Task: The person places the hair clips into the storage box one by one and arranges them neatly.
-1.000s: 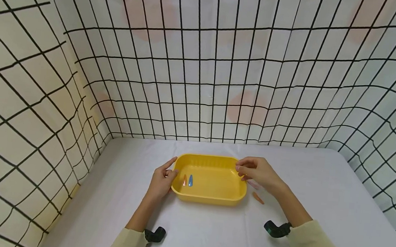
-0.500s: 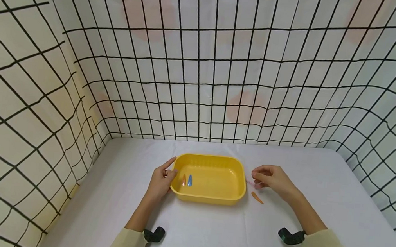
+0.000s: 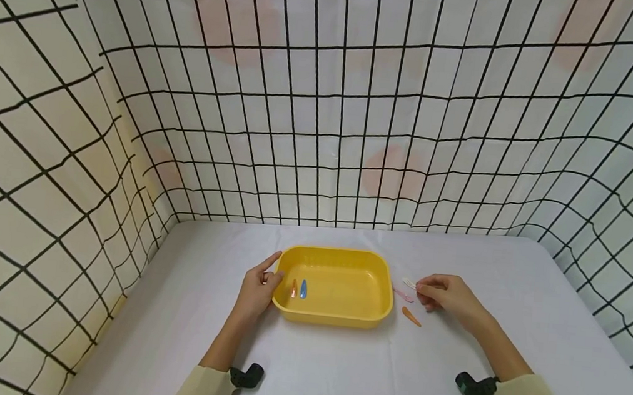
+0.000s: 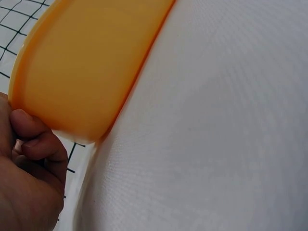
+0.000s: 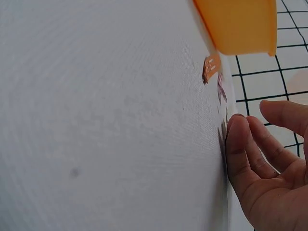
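In the head view my left hand point(image 3: 260, 285) holds the left end of a yellow plastic tray point(image 3: 334, 320), thumb over the rim and index finger stretched along its outside. The left wrist view has the curled fingers point(image 4: 41, 139) against the tray's end wall. An orange hair clip point(image 3: 294, 288) and a blue hair clip point(image 3: 304, 289) lie side by side inside the tray. To the right, my right hand point(image 3: 449, 298) has its fingertips right at a white hair clip point(image 3: 409, 283) on the table. A gap shows between thumb and fingers in the right wrist view.
Between the tray and my right hand lie a pink hair clip point(image 3: 403, 294) and another orange hair clip point(image 3: 411, 317). A white cloth point(image 3: 335, 375) covers the table. Black grid netting point(image 3: 322, 129) over pale cloth rises along the back and sides.
My right hand has moved right and slightly nearer me, from the tray's right rim to the white clip, uncovering the pink and white clips. The left hand stays on the tray.
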The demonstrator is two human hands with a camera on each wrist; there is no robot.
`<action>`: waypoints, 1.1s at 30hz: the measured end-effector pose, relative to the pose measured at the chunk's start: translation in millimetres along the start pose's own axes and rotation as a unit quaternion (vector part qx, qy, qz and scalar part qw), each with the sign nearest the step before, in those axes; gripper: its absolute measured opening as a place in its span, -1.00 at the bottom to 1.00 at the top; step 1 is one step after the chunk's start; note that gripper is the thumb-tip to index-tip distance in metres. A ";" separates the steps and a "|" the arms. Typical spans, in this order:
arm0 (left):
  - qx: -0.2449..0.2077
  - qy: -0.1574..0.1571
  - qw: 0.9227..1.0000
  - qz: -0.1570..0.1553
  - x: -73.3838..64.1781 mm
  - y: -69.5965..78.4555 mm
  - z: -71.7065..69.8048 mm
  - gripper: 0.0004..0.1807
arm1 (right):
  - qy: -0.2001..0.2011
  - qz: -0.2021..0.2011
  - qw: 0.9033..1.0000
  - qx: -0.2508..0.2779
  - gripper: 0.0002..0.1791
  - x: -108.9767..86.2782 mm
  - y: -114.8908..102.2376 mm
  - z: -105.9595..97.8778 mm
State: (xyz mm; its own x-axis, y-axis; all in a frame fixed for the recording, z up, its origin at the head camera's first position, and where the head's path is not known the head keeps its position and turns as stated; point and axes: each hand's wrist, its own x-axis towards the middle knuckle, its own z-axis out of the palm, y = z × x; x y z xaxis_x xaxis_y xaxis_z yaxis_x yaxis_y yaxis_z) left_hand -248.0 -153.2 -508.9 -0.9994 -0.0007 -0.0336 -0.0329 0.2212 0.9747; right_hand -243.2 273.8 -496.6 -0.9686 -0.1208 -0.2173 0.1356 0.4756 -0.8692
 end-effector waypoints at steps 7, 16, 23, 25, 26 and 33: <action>-0.001 0.000 1.000 0.003 -2.0 0.6 0.7 -0.41 | 0.001 0.012 1.000 0.004 -0.57 2.7 1.2 -1.0; -0.007 0.000 1.000 0.003 -1.1 -1.8 0.6 -0.41 | 0.012 0.012 1.000 0.015 -0.54 8.6 4.4 -1.1; -0.007 0.001 1.000 -0.001 -1.2 -3.0 1.5 -0.41 | 0.029 0.010 0.999 0.018 -0.56 10.8 3.9 1.7; -0.008 0.001 1.000 0.000 -1.1 -3.4 2.0 -0.41 | 0.034 0.007 0.999 0.007 -0.59 11.3 4.3 2.7; -0.008 0.001 1.000 0.001 -1.1 -3.4 2.1 -0.40 | 0.036 0.005 0.999 -0.001 -0.60 11.5 4.4 3.2; -0.009 0.001 1.000 0.004 -0.5 -3.4 1.4 -0.40 | 0.059 0.000 0.995 -0.076 -0.65 14.6 3.4 8.2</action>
State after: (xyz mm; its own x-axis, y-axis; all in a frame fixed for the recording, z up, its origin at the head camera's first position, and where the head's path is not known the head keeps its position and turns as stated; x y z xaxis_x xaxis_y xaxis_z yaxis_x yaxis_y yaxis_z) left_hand -247.3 -152.6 -512.5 -0.9997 0.0002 -0.0249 -0.0243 0.2031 0.9789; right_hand -255.2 266.5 -506.3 -0.9876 -0.0222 -0.1552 0.1105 0.6037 -0.7895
